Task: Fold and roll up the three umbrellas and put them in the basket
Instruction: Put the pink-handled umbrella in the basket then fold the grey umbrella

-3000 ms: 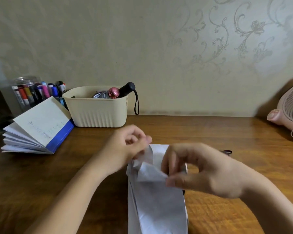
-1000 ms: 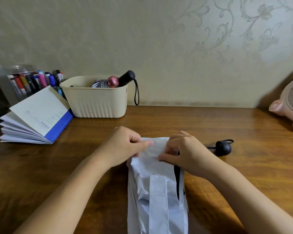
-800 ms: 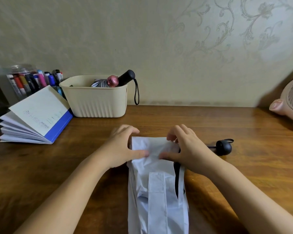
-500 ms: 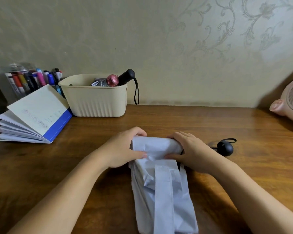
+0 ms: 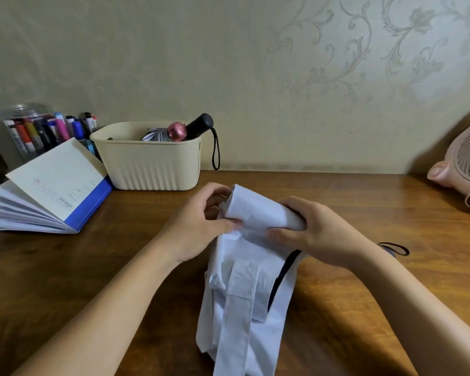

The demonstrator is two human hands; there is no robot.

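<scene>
1. While two umbrellas (image 5: 177,131), judging by their handles, lie in the basket (image 5: 147,169) near the worktop's (image 5: 337,191) far left corner, one is left.
2. Left hand (image 5: 198,226) pinches the white umbrella (image 5: 258,213) at its rolled end, mid-worktop.
3. Right hand (image 5: 315,229) grips the roll; the rest of the canopy lies unrolled toward the near edge.

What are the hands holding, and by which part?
The white umbrella, by its rolled-up end: left hand pinches the roll's left side, right hand wraps its right side.

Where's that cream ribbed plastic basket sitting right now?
In the head view, the cream ribbed plastic basket stands at the back left of the wooden table, just right of the open blue-edged notebook.
</scene>
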